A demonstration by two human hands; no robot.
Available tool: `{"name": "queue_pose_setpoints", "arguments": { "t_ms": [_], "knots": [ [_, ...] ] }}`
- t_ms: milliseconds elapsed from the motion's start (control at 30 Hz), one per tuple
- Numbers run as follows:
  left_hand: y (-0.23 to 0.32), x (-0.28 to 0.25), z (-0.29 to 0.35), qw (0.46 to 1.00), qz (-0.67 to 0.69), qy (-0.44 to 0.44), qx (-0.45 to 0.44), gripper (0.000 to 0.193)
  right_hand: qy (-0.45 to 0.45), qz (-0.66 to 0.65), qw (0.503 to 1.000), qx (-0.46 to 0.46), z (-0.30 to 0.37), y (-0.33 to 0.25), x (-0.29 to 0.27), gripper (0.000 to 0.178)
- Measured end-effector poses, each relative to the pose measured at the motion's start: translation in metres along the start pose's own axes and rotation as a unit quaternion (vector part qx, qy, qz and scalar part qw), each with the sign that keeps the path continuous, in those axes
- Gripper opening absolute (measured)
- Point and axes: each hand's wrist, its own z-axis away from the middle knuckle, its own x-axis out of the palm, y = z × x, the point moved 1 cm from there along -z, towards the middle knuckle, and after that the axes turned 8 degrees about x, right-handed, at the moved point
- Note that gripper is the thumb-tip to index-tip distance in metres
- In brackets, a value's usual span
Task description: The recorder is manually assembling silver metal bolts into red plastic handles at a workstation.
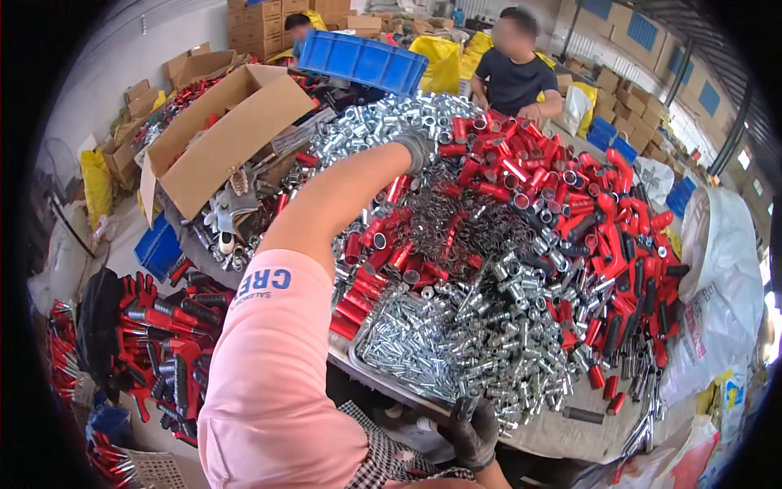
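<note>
My left arm stretches far across the heaped table. My left hand (pixel 417 151), in a grey glove, rests at the edge of a pile of short silver metal sleeves (pixel 383 122); its fingertips are hidden. Red metal tubes (pixel 521 167) lie just right of it. At the table's front edge is my right hand (pixel 474 436), in a dark glove, with its fingers curled around something dark that I cannot make out. Beyond that hand lie small silver pins (pixel 411 346) in a tray and a heap of silver fittings (pixel 513 350). Tangled dark wire springs (pixel 456 220) fill the middle.
An open cardboard box (pixel 232 134) and a blue crate (pixel 362 61) stand at the back left. Another person (pixel 517 77) works across the table. Red and black tool parts (pixel 171 350) are heaped on the left, more red handles (pixel 623 269) on the right beside a white sack (pixel 717 285).
</note>
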Motion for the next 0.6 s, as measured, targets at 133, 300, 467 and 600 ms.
{"name": "queue_pose_setpoints", "arguments": {
  "t_ms": [133,300,467,600],
  "knots": [
    [-0.02,0.049,-0.01,0.993,0.08,0.083,-0.026,0.038,-0.078,-0.05,0.995,0.037,0.001,0.008,-0.009,0.033],
    [0.0,-0.007,0.035,0.937,0.211,0.26,-0.101,0.031,-0.052,-0.068,0.996,0.034,0.013,0.003,-0.003,0.031],
    [0.013,0.02,0.125,0.52,0.618,0.48,-0.342,0.043,-0.086,-0.097,0.991,0.039,0.042,-0.021,0.017,0.04],
    [0.073,0.009,0.213,-0.049,0.896,0.44,-0.043,0.014,-0.08,0.074,0.993,-0.049,0.04,-0.019,0.019,0.043]
  ]
}}
